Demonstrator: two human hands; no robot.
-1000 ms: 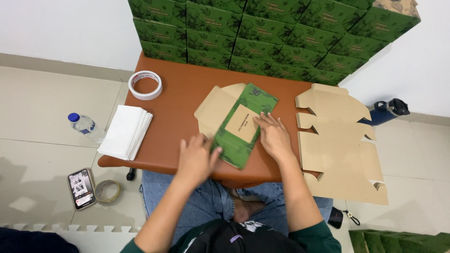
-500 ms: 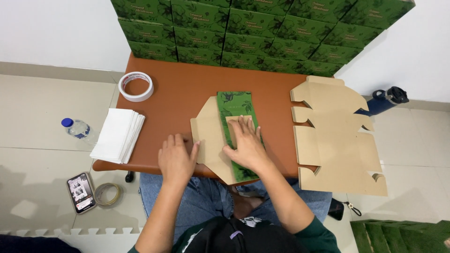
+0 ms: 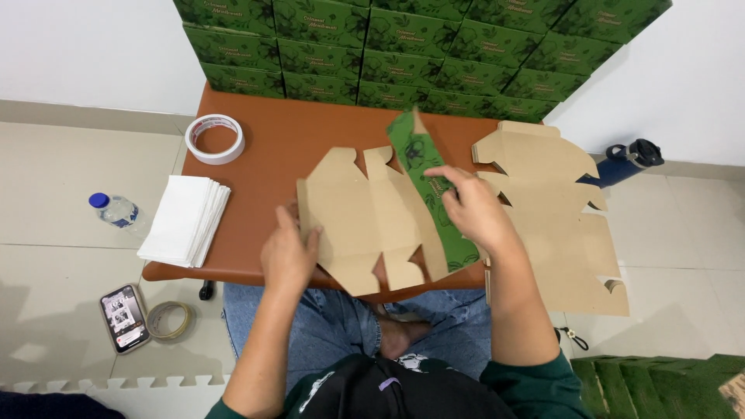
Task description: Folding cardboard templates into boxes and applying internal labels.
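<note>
A flat die-cut cardboard box blank (image 3: 372, 221), brown inside and green with a leaf print outside, lies partly unfolded on the brown table (image 3: 295, 136). My left hand (image 3: 289, 252) presses on the blank's left edge near the table's front. My right hand (image 3: 473, 209) grips the green right-hand panel (image 3: 431, 182), which is lifted and tilted up from the table.
A stack of flat brown blanks (image 3: 559, 217) lies at the table's right end. Assembled green boxes (image 3: 419, 46) are piled along the back wall. A tape roll (image 3: 215, 139) and white sheets (image 3: 185, 220) sit left. On the floor: bottle (image 3: 116, 210), phone (image 3: 124, 317), tape roll (image 3: 169, 320).
The folded green blank has been opened out: its brown inside now faces up. My right hand moved right and lifted the green panel; my left hand shifted to the blank's left edge.
</note>
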